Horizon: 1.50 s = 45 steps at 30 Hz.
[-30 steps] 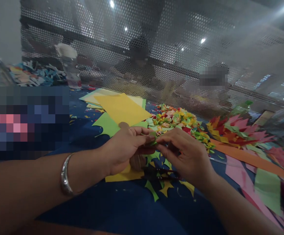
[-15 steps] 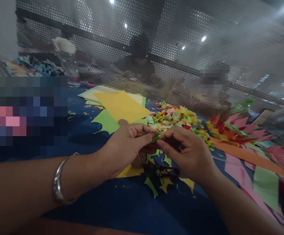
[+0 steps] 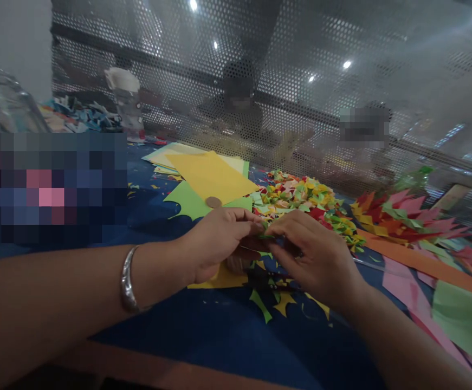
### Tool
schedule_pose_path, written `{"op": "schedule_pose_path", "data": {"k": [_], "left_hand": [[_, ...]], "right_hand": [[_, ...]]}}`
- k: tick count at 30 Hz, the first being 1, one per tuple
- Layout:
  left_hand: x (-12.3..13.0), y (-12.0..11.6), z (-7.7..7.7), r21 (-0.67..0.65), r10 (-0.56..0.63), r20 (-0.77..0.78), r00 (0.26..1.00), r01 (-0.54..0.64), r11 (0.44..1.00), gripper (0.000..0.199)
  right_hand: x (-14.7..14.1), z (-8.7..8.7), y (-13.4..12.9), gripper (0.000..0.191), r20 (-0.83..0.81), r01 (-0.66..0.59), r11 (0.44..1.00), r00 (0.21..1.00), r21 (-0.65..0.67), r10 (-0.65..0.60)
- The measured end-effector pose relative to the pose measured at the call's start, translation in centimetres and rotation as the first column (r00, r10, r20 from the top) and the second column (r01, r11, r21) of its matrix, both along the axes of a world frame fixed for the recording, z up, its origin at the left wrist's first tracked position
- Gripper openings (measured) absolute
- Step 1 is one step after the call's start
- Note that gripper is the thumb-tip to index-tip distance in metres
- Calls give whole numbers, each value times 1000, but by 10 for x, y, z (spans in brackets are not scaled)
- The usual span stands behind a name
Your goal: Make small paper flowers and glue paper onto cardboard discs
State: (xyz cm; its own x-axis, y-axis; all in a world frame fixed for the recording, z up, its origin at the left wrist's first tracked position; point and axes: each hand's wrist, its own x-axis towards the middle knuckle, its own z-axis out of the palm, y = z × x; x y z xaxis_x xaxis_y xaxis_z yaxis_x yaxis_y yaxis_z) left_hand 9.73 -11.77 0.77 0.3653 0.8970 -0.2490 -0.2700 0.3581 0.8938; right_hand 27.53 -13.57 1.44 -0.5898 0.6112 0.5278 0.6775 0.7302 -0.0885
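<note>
Between my two hands is a small piece of green paper (image 3: pixel 265 232), mostly hidden by fingers. My left hand (image 3: pixel 223 238), with a silver bangle on its wrist, pinches it from the left. From the right, the thumb and fingertips of my right hand (image 3: pixel 312 252) close on the same piece. Beneath the hands lie green and yellow paper offcuts (image 3: pixel 262 306) and a dark object I cannot make out. Just beyond my left hand, a round brown disc (image 3: pixel 213 202) rests where a yellow sheet (image 3: pixel 215 176) overlaps a scalloped green sheet (image 3: pixel 182 200).
A heap of small folded paper pieces (image 3: pixel 301 192) sits past my right hand. Spiky paper clusters (image 3: pixel 410 214) and paper strips (image 3: pixel 406 292) lie at right. A white-lidded clear jug (image 3: pixel 128 105) stands far left on the blue table (image 3: pixel 203 336), before a perforated metal screen (image 3: pixel 292 81).
The view has shifted slightly, so most things sit a little further right. My fingers have changed position around the green paper, which both hands still hold.
</note>
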Motion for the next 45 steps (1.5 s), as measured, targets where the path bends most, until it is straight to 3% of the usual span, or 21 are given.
{"op": "schedule_pose_path", "data": {"k": [4,9,14,22,36,45], "left_hand": [[3,0,-2,-26,15,9,1000,-15,1000,17],[4,4,-5,34,44,-3,999,-44,998,14],[0,6,-5,117,58,-34,998,-53,992,5],[0,5,-5,186,31,-18,999,-27,982,4],[1,1,-3,195,-28,-52,998,38,980,14],[-6,0,-2,323,-62,-285,957,157,933,5]], "right_hand": [[-1,-1,-2,10,71,6,999,997,37,-9],[0,-3,-1,10,52,2,1000,999,31,-4],[2,-3,3,8,-61,-29,998,998,-54,25],[4,-1,5,6,-225,37,970,970,-241,-93],[4,-1,7,9,-280,52,926,945,-375,-167],[6,3,5,18,-241,100,935,952,-339,-189]]}}
